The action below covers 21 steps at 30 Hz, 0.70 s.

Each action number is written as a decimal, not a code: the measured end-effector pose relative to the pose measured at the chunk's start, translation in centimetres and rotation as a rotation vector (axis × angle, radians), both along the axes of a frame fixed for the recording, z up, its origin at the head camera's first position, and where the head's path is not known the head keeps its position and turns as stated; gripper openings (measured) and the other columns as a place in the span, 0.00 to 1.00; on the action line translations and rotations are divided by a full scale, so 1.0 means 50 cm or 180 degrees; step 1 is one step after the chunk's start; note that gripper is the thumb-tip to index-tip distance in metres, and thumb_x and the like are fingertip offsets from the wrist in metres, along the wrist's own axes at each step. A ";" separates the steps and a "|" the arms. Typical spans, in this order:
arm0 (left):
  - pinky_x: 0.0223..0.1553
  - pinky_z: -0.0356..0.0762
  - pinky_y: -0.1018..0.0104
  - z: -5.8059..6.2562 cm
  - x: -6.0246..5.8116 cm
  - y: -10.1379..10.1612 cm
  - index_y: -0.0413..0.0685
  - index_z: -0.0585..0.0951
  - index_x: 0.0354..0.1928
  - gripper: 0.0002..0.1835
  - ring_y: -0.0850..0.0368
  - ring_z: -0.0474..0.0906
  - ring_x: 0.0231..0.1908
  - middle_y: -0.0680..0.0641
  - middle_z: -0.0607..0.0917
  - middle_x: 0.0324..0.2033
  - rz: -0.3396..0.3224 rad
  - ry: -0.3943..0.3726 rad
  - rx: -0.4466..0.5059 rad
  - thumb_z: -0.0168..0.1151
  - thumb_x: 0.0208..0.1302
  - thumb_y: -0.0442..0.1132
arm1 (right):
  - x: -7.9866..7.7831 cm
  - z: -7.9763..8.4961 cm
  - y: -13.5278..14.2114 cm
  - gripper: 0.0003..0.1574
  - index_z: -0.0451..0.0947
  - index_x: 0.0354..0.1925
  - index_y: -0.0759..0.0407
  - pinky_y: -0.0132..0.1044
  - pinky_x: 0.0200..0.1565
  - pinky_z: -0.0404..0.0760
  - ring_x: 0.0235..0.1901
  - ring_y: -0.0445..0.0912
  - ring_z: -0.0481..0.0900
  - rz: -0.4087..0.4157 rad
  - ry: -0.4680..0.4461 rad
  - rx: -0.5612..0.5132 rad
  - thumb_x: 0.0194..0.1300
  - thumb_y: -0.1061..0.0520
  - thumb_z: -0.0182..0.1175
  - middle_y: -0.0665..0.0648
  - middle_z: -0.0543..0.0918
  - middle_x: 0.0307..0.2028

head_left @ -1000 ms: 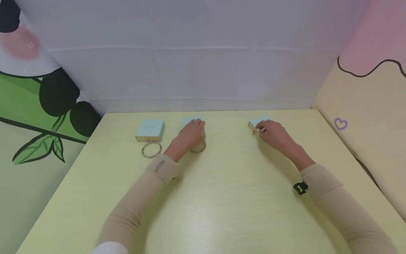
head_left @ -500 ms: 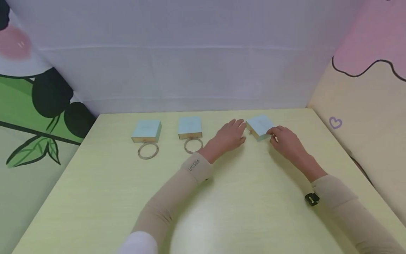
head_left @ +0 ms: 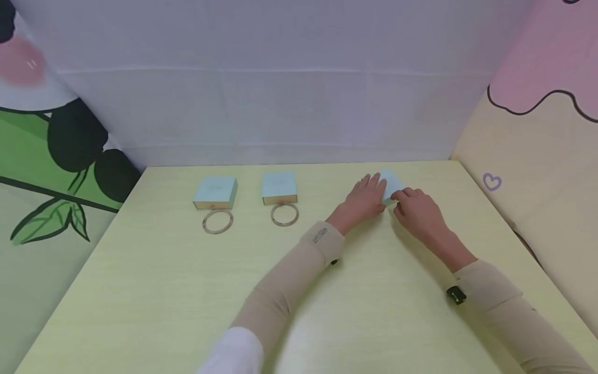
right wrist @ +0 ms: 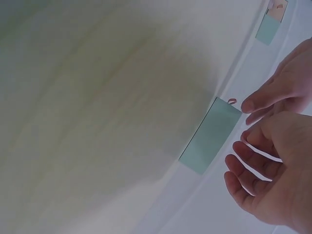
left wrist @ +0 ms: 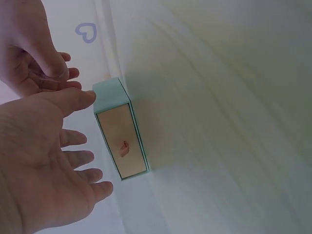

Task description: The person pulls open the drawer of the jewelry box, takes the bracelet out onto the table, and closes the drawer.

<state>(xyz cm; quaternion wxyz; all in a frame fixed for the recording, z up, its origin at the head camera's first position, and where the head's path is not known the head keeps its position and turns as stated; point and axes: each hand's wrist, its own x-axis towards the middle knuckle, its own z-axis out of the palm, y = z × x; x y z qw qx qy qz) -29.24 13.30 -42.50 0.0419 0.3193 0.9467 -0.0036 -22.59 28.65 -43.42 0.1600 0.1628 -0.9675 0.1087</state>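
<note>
A pale blue drawer box (head_left: 391,184) stands at the back right of the table, turned at an angle. The left wrist view shows its cream drawer front with a small ribbon tab (left wrist: 125,148). Along its left side my left hand (head_left: 362,200) reaches with straight, spread fingers, hiding part of the box in the head view; the thumb tip is right at its edge in the left wrist view. Opposite, my right hand (head_left: 419,214) has its fingertips close to the near right corner. Its fingers (right wrist: 239,168) are loosely bent with nothing visible between them.
Two more pale blue boxes, a left one (head_left: 216,192) and a middle one (head_left: 279,187), stand along the back of the table. In front of them lie a left bangle-like ring (head_left: 204,223) and a second ring (head_left: 285,225). A white backdrop (head_left: 299,114) rises behind.
My left hand has moved right from the middle box to the right-hand box, uncovering the middle box and its ring. My right hand has shifted from the drawer-front side to the box's right corner.
</note>
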 end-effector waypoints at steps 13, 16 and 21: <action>0.70 0.46 0.59 -0.023 -0.033 0.016 0.45 0.61 0.68 0.36 0.47 0.50 0.71 0.45 0.61 0.69 -0.0110 0.0023 -0.0029 0.49 0.67 0.61 | 0.001 -0.011 -0.009 0.13 0.80 0.42 0.65 0.52 0.32 0.77 0.34 0.59 0.78 -0.0054 -0.0010 0.0071 0.61 0.63 0.54 0.63 0.83 0.38; 0.70 0.47 0.59 -0.023 -0.036 0.009 0.43 0.63 0.64 0.30 0.48 0.56 0.68 0.44 0.67 0.63 -0.0234 0.0136 -0.0055 0.50 0.69 0.56 | -0.001 -0.013 -0.014 0.12 0.80 0.42 0.65 0.51 0.31 0.77 0.33 0.59 0.77 -0.0036 -0.0046 0.0087 0.61 0.63 0.54 0.63 0.83 0.36; 0.64 0.62 0.60 -0.001 -0.034 -0.016 0.43 0.66 0.59 0.22 0.51 0.66 0.60 0.45 0.71 0.56 -0.0397 0.0039 -0.0076 0.55 0.68 0.44 | -0.005 -0.013 -0.020 0.10 0.79 0.40 0.65 0.48 0.30 0.76 0.29 0.56 0.75 -0.0030 -0.0039 0.0182 0.61 0.63 0.55 0.62 0.81 0.33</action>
